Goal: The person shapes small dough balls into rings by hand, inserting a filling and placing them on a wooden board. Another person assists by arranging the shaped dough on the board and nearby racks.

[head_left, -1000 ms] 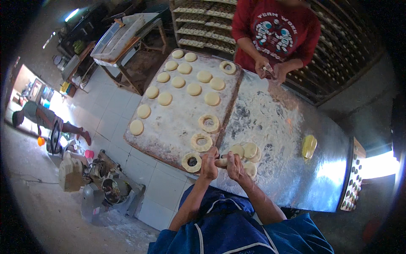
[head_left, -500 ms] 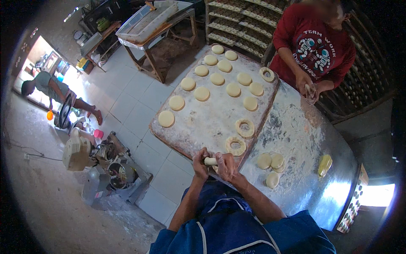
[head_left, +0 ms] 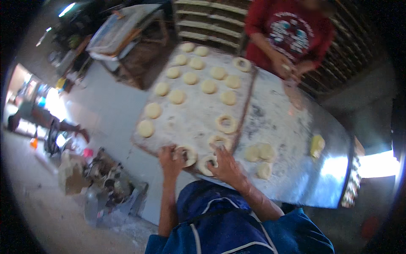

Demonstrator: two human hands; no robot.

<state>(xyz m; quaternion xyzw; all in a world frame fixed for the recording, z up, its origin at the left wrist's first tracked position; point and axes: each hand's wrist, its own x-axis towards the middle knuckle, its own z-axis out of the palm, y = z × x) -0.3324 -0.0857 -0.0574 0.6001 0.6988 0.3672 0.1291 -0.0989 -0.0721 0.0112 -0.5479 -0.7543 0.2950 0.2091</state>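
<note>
Left hand (head_left: 170, 157) cups dough ring (head_left: 187, 155) at 6 o'clock edge of floured board (head_left: 192, 120). Right hand (head_left: 225, 166), fingers spread, presses second ring (head_left: 208, 164) just beside; grip blurred, likely loose. We'd lift from underneath, keep hole round, seat clear of neighbours.

From my seat I see a pale tiled floor (head_left: 105, 101) filling the left of the frame, dusty grey toward the lower left. A wooden table (head_left: 131, 46) with a clear-covered tray on top stands at the upper left. Slatted wooden racks (head_left: 207, 21) run along the top edge, dark behind. Bright daylight pours through an opening (head_left: 25, 91) at the far left, and another glare burns at the right edge (head_left: 376, 165). Clutter and a machine (head_left: 105, 182) sit at lower left
</note>
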